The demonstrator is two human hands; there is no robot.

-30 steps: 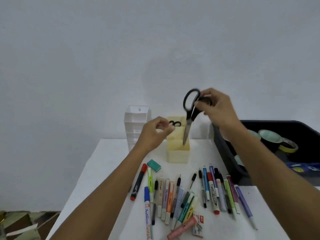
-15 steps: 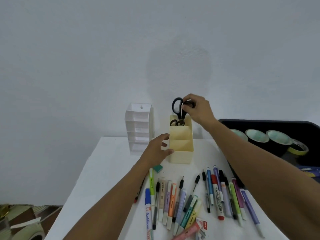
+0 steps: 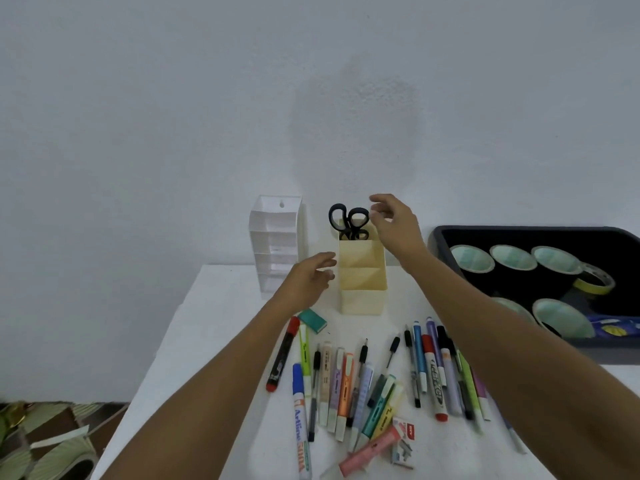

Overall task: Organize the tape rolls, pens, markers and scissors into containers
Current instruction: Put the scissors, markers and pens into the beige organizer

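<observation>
Fingers [image 3: 325, 260] of the left hand [image 3: 308, 282] are loosely spread and hold nothing, hovering just beside the left wall of the cream organiser [image 3: 362, 282], probably placed to steady it; to their left a white tiered organiser [image 3: 277, 244] stands at the back of the tabletop [image 3: 221, 323]. The scissors [image 3: 348, 220] stand blades-down in the cream organiser's rear, tallest compartment, black handles sticking out above the rim, which suits their length. Just right of the handles the right hand [image 3: 394, 226] is clear of them, its fingers relaxed and apart, gripping nothing. Further right a dark tray [image 3: 438, 237] holds the tape rolls [image 3: 512, 258], laid flat so they cannot roll. The scissors and tape look sorted, while the pens and markers [image 3: 346, 386] lie loose in a row across the near tabletop, so they are likely next. Reading that row from the left, a blue-capped white marker [image 3: 300, 420] shows "Artline"; print on the other barrels and on a small red-and-white box [image 3: 403, 432] is too blurred to read.
</observation>
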